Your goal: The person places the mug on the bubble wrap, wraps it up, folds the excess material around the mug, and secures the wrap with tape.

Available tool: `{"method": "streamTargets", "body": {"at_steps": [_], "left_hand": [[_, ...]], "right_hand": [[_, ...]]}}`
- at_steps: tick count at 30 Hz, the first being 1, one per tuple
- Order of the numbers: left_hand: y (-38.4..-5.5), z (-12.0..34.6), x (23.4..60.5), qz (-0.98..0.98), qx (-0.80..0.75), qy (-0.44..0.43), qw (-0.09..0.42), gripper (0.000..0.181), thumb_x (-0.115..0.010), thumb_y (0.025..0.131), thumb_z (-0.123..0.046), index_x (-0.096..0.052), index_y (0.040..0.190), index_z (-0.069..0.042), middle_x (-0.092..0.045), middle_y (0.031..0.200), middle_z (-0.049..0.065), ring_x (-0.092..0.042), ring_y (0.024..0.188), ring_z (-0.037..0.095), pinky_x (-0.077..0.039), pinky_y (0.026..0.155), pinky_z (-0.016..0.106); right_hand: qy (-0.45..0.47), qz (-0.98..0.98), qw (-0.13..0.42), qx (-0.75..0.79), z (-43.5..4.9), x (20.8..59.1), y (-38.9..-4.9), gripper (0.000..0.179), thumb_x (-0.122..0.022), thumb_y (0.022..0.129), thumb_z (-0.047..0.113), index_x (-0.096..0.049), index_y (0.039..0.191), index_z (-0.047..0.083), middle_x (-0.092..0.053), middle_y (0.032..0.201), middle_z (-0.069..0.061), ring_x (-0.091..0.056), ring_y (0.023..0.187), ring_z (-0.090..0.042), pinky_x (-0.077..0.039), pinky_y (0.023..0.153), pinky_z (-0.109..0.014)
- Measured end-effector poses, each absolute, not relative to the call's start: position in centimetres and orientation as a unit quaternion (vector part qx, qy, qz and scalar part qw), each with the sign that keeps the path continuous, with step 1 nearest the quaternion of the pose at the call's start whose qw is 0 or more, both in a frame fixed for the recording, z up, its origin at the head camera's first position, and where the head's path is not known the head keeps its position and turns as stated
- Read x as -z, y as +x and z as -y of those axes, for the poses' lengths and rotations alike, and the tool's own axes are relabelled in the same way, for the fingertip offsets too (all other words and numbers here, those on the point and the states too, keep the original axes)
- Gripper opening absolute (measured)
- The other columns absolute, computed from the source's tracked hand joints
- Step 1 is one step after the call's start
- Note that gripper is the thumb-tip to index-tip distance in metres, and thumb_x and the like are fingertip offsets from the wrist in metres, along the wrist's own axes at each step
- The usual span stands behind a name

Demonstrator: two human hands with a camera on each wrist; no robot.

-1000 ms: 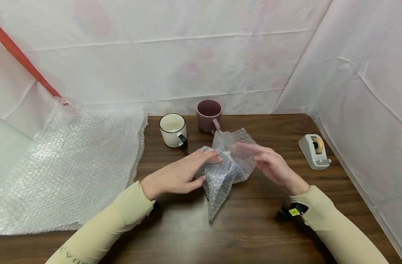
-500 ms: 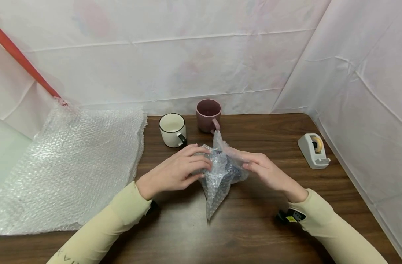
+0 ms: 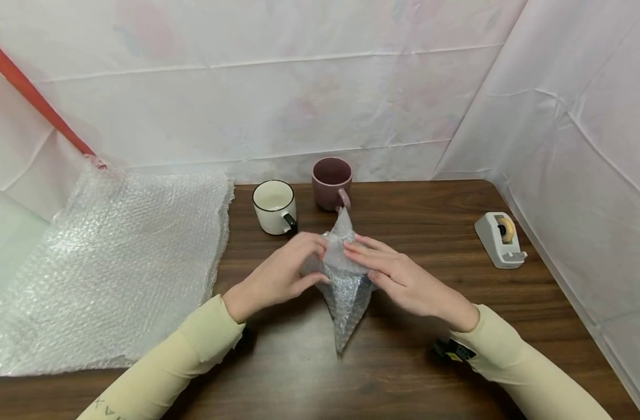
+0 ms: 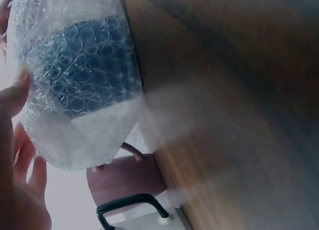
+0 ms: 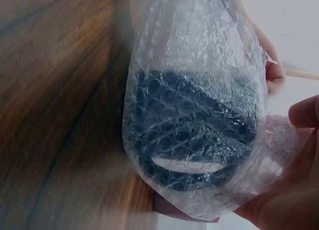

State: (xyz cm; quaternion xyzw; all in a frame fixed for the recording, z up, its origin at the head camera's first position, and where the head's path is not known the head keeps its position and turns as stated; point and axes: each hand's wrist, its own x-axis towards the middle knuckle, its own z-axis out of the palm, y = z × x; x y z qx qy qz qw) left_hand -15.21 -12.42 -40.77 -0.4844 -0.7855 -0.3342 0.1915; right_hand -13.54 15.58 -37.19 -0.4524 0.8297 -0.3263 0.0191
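Observation:
A dark blue object, its exact kind blurred by the wrapping, sits inside a bubble wrap bundle [image 3: 348,294] at the middle of the table. The bundle's corners point toward the back and the front. My left hand [image 3: 280,269] holds the bundle's left side with curved fingers and thumb. On the right, my right hand [image 3: 411,284] presses a folded flap down on top with nearly straight fingers. Through the bubble wrap [image 4: 87,65], the left wrist view shows a dark blue side. In the right wrist view a pale crescent shows on the blue object [image 5: 184,125].
Behind the bundle stand a white mug [image 3: 274,213] with a black rim and a mauve mug [image 3: 330,189]. A large bubble wrap sheet [image 3: 136,262] covers the left side. A tape dispenser [image 3: 498,240] stands at the right, near the white sheet wall [image 3: 582,175].
My right hand has moved left, folding the right flap of bubble wrap over the top of the bundle. My left hand stays at the left side, its fingers more curved than before.

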Motion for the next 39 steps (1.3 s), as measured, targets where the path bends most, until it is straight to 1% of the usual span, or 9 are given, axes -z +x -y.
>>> {"method": "streamTargets", "body": {"at_steps": [4, 8, 14, 18, 22, 25, 29, 34, 39], "left_hand": [[-15.5, 12.6, 40.7, 0.789, 0.334, -0.46, 0.234, 0.049, -0.089, 0.074, -0.027, -0.058, 0.105, -0.005, -0.057, 0.123, 0.011, -0.05, 0.121, 0.028, -0.039, 0.105, 0.039], [-15.9, 12.7, 40.4, 0.77, 0.3, -0.51, 0.241, 0.036, -0.086, 0.078, -0.028, -0.068, 0.103, -0.009, -0.062, 0.128, 0.009, -0.053, 0.125, 0.027, -0.04, 0.106, 0.04], [-15.9, 12.7, 40.1, 0.763, 0.267, -0.534, 0.25, 0.024, -0.084, 0.081, -0.028, -0.07, 0.093, -0.012, -0.07, 0.117, 0.002, -0.06, 0.119, 0.021, -0.044, 0.103, 0.036], [-15.5, 12.2, 39.6, 0.775, 0.234, -0.521, 0.27, 0.026, -0.085, 0.08, -0.031, -0.068, 0.087, -0.014, -0.071, 0.106, -0.001, -0.063, 0.106, 0.018, -0.049, 0.094, 0.036], [-14.8, 11.5, 39.3, 0.79, 0.19, -0.507, 0.287, 0.027, -0.084, 0.081, -0.035, -0.065, 0.085, -0.015, -0.066, 0.092, -0.003, -0.059, 0.09, 0.018, -0.049, 0.082, 0.036], [-14.4, 11.1, 39.1, 0.8, 0.172, -0.496, 0.292, 0.03, -0.082, 0.082, -0.038, -0.069, 0.093, -0.014, -0.065, 0.089, -0.004, -0.057, 0.086, 0.02, -0.048, 0.079, 0.036], [-14.1, 11.0, 38.9, 0.805, 0.159, -0.494, 0.288, 0.037, -0.081, 0.082, -0.041, -0.073, 0.103, -0.011, -0.066, 0.094, -0.002, -0.058, 0.09, 0.02, -0.048, 0.085, 0.037], [-14.1, 11.1, 39.0, 0.805, 0.157, -0.507, 0.265, 0.03, -0.08, 0.083, -0.041, -0.074, 0.093, -0.014, -0.058, 0.092, 0.0, -0.054, 0.093, 0.023, -0.043, 0.094, 0.039], [-14.4, 11.3, 38.9, 0.811, 0.164, -0.513, 0.227, 0.031, -0.078, 0.085, -0.043, -0.069, 0.091, -0.015, -0.059, 0.122, 0.008, -0.047, 0.126, 0.03, -0.034, 0.11, 0.05]], "right_hand": [[-0.466, -0.832, 0.024, 0.301, -15.6, 37.2, -13.8, 0.046, -0.048, 0.1, 0.004, -0.05, 0.146, 0.005, -0.04, 0.156, -0.004, -0.024, 0.148, -0.028, -0.025, 0.117, -0.043], [-0.483, -0.834, 0.025, 0.265, -15.5, 37.3, -13.9, 0.045, -0.047, 0.101, 0.006, -0.049, 0.146, 0.004, -0.036, 0.158, -0.003, -0.02, 0.149, -0.027, -0.026, 0.117, -0.043], [-0.492, -0.835, 0.03, 0.242, -15.5, 37.0, -13.9, 0.05, -0.049, 0.099, 0.009, -0.046, 0.149, 0.004, -0.033, 0.16, -0.003, -0.016, 0.15, -0.027, -0.026, 0.116, -0.046], [-0.476, -0.853, -0.001, 0.214, -15.0, 36.8, -13.2, 0.053, -0.055, 0.1, 0.03, -0.048, 0.147, 0.005, -0.035, 0.159, -0.001, -0.016, 0.15, -0.028, -0.027, 0.116, -0.048], [-0.454, -0.874, -0.072, 0.156, -14.1, 36.9, -12.1, 0.069, -0.067, 0.091, 0.052, -0.056, 0.141, 0.005, -0.04, 0.156, -0.004, -0.018, 0.15, -0.03, -0.027, 0.113, -0.057], [-0.451, -0.876, -0.119, 0.125, -13.9, 37.0, -11.7, 0.064, -0.076, 0.086, 0.045, -0.062, 0.136, 0.008, -0.045, 0.152, -0.008, -0.023, 0.148, -0.034, -0.027, 0.111, -0.064], [-0.464, -0.865, -0.15, 0.115, -14.2, 37.0, -12.0, 0.051, -0.081, 0.084, 0.026, -0.067, 0.131, 0.013, -0.052, 0.147, -0.007, -0.03, 0.144, -0.035, -0.029, 0.109, -0.066], [-0.501, -0.843, -0.144, 0.134, -14.9, 37.3, -13.1, 0.05, -0.082, 0.083, 0.012, -0.067, 0.131, 0.012, -0.057, 0.141, -0.006, -0.039, 0.14, -0.032, -0.035, 0.105, -0.065], [-0.533, -0.824, -0.13, 0.142, -15.6, 37.3, -14.2, 0.058, -0.079, 0.082, 0.001, -0.063, 0.136, 0.013, -0.057, 0.142, -0.003, -0.042, 0.138, -0.029, -0.04, 0.104, -0.06]]}}
